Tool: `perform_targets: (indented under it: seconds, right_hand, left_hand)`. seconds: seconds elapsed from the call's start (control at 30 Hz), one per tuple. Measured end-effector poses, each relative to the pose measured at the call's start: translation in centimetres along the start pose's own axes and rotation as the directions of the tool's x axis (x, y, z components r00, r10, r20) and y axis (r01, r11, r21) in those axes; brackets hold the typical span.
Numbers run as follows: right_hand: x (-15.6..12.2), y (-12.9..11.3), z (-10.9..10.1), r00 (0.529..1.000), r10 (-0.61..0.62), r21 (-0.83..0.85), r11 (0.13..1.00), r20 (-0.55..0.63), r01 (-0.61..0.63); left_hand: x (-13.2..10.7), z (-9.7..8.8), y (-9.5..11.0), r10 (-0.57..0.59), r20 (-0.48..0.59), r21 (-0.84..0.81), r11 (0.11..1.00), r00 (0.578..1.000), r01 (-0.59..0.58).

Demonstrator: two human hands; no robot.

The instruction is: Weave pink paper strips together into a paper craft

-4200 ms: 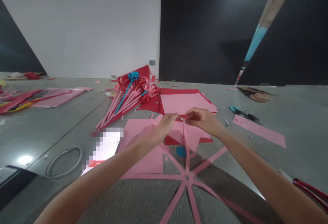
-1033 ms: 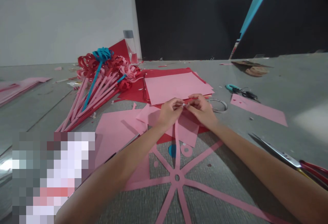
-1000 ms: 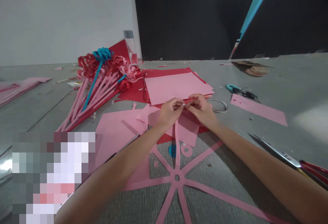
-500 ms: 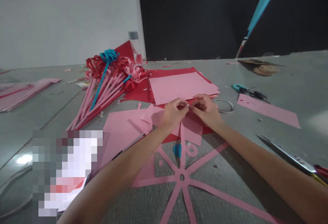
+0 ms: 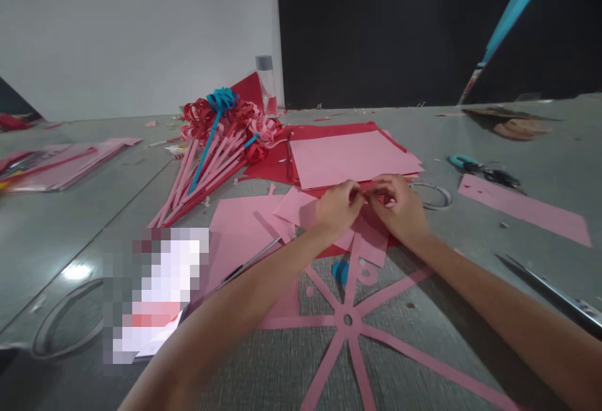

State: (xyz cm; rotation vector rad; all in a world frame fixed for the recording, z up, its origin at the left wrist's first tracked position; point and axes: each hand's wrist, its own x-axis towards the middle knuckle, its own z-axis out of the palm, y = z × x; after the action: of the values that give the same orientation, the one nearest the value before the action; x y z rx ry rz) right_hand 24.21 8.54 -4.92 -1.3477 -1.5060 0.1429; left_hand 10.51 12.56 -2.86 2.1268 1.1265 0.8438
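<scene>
A pink paper cut-out [image 5: 348,320] with several strips radiating from a holed centre lies flat on the grey table. My left hand [image 5: 337,206] and my right hand [image 5: 399,209] meet above it, both pinching the far tip of the upward strip [image 5: 350,270]. The fingertips of both hands are pressed together around that tip. Loose pink sheets [image 5: 239,235] lie under and left of my hands. A small blue disc [image 5: 339,271] and a pink ring [image 5: 367,272] rest beside the strip.
A bundle of pink and red paper flowers on sticks [image 5: 221,141] lies at the left rear. Stacked pink and red sheets [image 5: 348,157] sit behind my hands, tape rolls [image 5: 435,195] [image 5: 66,323] to the sides, teal scissors [image 5: 484,169] and a pink strip [image 5: 527,213] right, scissor blades [image 5: 555,292] near right.
The view has swung left, so everything sits further right in the picture. Both hands stay pinched together on the strip's tip, slightly further from me.
</scene>
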Motion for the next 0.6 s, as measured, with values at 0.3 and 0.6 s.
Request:
perform_targets:
  seconds: [0.3, 0.6]
  right_hand:
    - [-0.05, -0.22, -0.03, 0.998, -0.051, -0.048, 0.998, -0.042, 0.049]
    - [-0.05, 0.13, -0.20, 0.988, -0.146, -0.254, 0.959, -0.059, 0.126]
  left_hand:
    - [0.33, -0.13, -0.05, 0.008, 0.049, -0.062, 0.998, 0.999, -0.005]
    - [0.39, -0.11, -0.06, 0.021, 0.047, -0.105, 0.994, 0.999, -0.016]
